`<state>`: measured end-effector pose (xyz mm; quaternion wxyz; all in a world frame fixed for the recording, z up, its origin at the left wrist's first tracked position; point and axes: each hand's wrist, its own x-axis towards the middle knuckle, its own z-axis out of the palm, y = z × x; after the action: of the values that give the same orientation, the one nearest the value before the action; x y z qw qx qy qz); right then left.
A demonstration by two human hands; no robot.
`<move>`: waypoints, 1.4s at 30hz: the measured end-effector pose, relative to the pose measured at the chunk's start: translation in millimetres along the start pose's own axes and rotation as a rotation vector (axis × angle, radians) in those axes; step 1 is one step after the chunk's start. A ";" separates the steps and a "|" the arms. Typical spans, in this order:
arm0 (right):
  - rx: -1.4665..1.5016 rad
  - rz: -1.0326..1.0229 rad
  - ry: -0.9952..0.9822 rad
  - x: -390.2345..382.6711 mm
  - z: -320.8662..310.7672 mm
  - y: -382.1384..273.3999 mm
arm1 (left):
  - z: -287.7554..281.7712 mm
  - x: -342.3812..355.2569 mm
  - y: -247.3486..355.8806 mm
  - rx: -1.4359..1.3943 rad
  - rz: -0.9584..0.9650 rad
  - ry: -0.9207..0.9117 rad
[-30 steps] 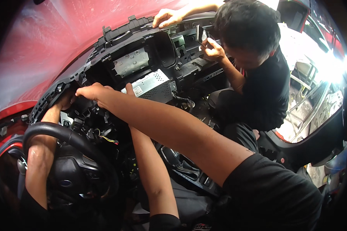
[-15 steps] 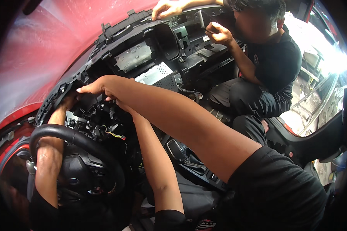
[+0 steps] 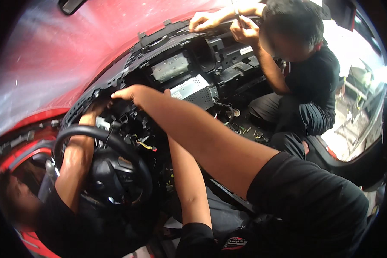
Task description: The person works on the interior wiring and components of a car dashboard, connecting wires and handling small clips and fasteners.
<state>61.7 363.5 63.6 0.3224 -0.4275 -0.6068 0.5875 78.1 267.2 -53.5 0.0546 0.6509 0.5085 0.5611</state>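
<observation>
My right arm crosses the view diagonally to my right hand (image 3: 127, 93), at the exposed dashboard frame (image 3: 88, 96) above the steering wheel (image 3: 101, 132). Its thumb reaches leftward beside another person's hand (image 3: 104, 104); its bent fingers are largely hidden, and whatever they grip cannot be made out. My left forearm rises from below and passes behind the right one; only a fingertip of my left hand (image 3: 167, 92) shows, next to a perforated silver metal unit (image 3: 193, 88), the rest hidden. Loose wiring with a yellow connector (image 3: 144, 145) hangs below.
A co-worker (image 3: 305, 77) crouches in the passenger side, one hand on the dash top, the other holding a slim device (image 3: 236, 13). Another person (image 3: 21, 198) leans in from the left. The windshield (image 3: 43, 51) bounds the front; an open doorway (image 3: 352, 112) is right.
The view has shifted, moving the dashboard rightward. The left-hand person's head has come into view. The crouching co-worker's device has risen. My left fingertip, hidden half a second ago, shows again.
</observation>
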 end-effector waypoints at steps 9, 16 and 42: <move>0.399 0.264 0.227 -31.8 6.9 1.5 | 11.9 1.8 -11.0 0.123 0.002 0.077; 0.299 0.149 -0.077 -46.2 -14.6 7.3 | -3.6 -0.1 11.4 -0.082 -0.182 0.029; -0.045 0.028 0.370 -51.4 24.8 10.3 | 28.0 -5.0 -8.3 -0.225 -0.090 0.196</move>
<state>63.0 306.0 56.6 0.4109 -0.5438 -0.5439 0.4895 95.9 281.6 -72.4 0.1023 0.5593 0.4740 0.6723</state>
